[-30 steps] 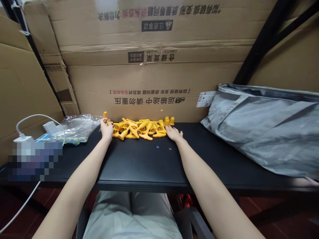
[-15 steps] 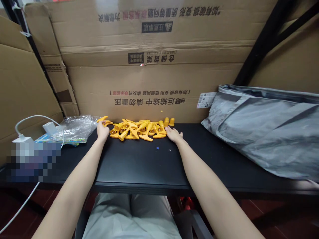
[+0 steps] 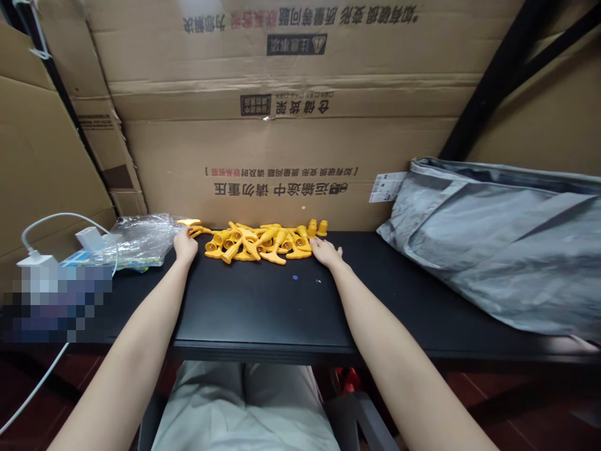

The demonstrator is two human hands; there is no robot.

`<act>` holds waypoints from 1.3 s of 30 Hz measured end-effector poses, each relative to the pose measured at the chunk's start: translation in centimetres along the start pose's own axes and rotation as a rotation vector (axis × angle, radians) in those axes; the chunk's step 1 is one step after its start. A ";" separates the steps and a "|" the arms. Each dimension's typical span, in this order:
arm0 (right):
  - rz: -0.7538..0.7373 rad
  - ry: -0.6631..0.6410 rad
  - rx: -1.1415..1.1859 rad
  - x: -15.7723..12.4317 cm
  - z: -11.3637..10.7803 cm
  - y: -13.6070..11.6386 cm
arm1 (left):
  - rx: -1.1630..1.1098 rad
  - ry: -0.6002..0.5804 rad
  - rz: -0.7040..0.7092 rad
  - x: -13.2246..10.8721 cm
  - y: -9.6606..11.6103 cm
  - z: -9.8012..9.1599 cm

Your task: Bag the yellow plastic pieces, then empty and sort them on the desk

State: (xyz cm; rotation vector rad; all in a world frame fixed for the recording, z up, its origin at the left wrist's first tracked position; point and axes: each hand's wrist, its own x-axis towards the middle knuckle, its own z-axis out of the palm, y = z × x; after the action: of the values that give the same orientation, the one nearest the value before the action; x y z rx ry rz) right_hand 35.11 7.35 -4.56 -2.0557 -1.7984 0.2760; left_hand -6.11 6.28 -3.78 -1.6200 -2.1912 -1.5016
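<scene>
A heap of yellow plastic T-shaped pieces (image 3: 248, 243), each with a wide crossbar and a hollow round stem, lies on the black table against the cardboard. At the heap's left end, my left hand (image 3: 186, 245) is closed around one yellow T-shaped piece (image 3: 188, 222), whose bar shows above the fingers. More yellow pieces lie just beside that hand. On the other side, my right hand (image 3: 327, 252) rests at the heap's right edge with fingers apart, its fingertips against the outer pieces. Behind it, two yellow stems (image 3: 322, 227) stand upright.
Clear plastic wrapping (image 3: 145, 238) lies left of the heap, near a white charger with its cable (image 3: 40, 266). A large grey bag (image 3: 488, 244) takes up the right of the black table (image 3: 263, 307). Printed cardboard (image 3: 282, 144) forms the back wall.
My left hand has shifted slightly left with its yellow piece, and the piece's bar now lies more level. The right hand stays at the heap's edge.
</scene>
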 end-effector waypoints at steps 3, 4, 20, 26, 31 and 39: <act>-0.001 -0.008 0.002 -0.1 -0.1 -0.1 | 0.093 -0.037 0.074 0.5 0.1 0.3; -0.002 -0.012 0.004 -0.1 -0.2 -0.1 | 0.119 -0.052 0.093 0.6 0.1 0.4; -0.018 -0.007 0.005 -0.2 -0.2 -0.1 | 0.391 -0.395 0.182 2.0 -0.6 2.3; -0.005 0.038 -0.020 -0.6 -0.8 -0.8 | 0.363 -0.364 0.166 1.8 -0.6 2.2; -0.058 0.103 -0.048 -0.9 -1.0 -1.5 | 0.188 -0.247 0.113 1.5 -0.2 1.9; 0.105 0.103 0.037 -1.0 -1.4 -2.1 | -0.489 0.027 -0.322 0.6 4.0 1.2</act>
State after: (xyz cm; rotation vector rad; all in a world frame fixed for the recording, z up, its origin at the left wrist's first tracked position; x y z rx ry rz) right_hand 33.64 6.37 -2.57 -2.1025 -1.6165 0.2272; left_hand -2.83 7.47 -1.43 -1.3661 -2.2771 -2.2800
